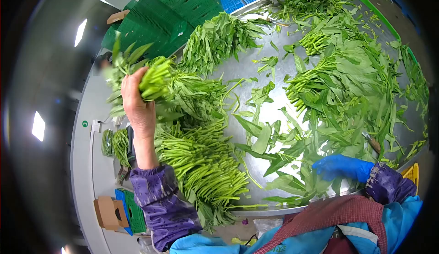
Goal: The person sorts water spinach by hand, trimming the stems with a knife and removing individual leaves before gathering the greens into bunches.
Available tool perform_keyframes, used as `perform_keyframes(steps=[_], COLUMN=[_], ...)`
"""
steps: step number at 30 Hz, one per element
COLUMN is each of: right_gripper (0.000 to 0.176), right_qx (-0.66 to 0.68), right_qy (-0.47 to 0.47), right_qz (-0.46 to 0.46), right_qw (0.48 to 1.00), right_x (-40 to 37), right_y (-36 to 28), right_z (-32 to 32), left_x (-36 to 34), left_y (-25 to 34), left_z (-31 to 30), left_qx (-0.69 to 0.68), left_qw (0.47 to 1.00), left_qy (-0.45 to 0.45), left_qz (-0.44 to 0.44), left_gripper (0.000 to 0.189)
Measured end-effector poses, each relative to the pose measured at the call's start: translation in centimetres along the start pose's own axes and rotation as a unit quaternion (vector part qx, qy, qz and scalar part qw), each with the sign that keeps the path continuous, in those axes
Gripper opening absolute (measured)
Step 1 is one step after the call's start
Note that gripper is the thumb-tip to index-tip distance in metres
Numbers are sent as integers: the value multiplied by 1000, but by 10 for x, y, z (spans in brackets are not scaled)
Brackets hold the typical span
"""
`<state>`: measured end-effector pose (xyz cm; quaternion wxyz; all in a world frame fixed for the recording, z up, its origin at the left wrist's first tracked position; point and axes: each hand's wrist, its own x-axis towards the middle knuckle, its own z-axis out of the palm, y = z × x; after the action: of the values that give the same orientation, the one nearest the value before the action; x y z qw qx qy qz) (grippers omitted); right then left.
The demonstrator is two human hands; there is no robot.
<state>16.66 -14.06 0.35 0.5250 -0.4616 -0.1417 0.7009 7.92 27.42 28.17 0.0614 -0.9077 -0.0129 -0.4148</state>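
I've got the left hand (pixel 136 99) wrapped firmly round a bunch of greens (pixel 157 78), stems poking out toward the metal table (pixel 286 37), leaves on the outer side, above the piled greens (pixel 201 162). Right hand (pixel 343 168), blue-gloved, sits low by loose leaves (pixel 263 139); I can't tell whether it grips any.
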Motion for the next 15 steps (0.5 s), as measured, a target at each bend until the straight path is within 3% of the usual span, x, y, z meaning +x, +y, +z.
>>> perform_keyframes(steps=[1, 2, 5, 7, 9, 11, 12, 13, 14, 15], right_gripper=[43, 43, 43, 43, 43, 43, 44, 44, 46, 46], right_qx=[4, 7, -18, -9, 9, 18, -23, -63, 24, 33], right_qy=[5, 10, 32, 33, 43, 61, 25, -5, 24, 52], right_qz=[6, 13, 23, 21, 20, 25, -31, -85, -4, -3], right_qw=[1000, 1000, 999, 999, 999, 998, 999, 994, 999, 998], right_x=[1, 2, -4, -4, -4, 16, 47, 52, 14, 12], right_y=[1, 1, -11, -10, -11, 20, 75, 110, 24, 6], right_z=[-2, -3, 1, -2, -3, -23, -54, -69, -25, -18], left_x=[3, -1, -36, -81, -151, -225, -218, -193, -168, -161], left_y=[-9, -33, -90, -127, -152, -191, -181, -159, -134, -122], left_z=[0, 7, 32, 55, 73, 95, 97, 89, 80, 85], left_qx=[137, 189, 266, 315, 178, 63, 44, 25, 5, -11], left_qw=[987, 974, 947, 918, 944, 884, 886, 857, 822, 783], left_qy=[-38, -71, -145, -237, -274, -440, -443, -480, -516, -549], left_qz=[75, 100, 105, 45, -50, -144, -129, -186, -241, -294], left_gripper=[39, 39, 42, 41, 38, 36, 36, 38, 42, 47])
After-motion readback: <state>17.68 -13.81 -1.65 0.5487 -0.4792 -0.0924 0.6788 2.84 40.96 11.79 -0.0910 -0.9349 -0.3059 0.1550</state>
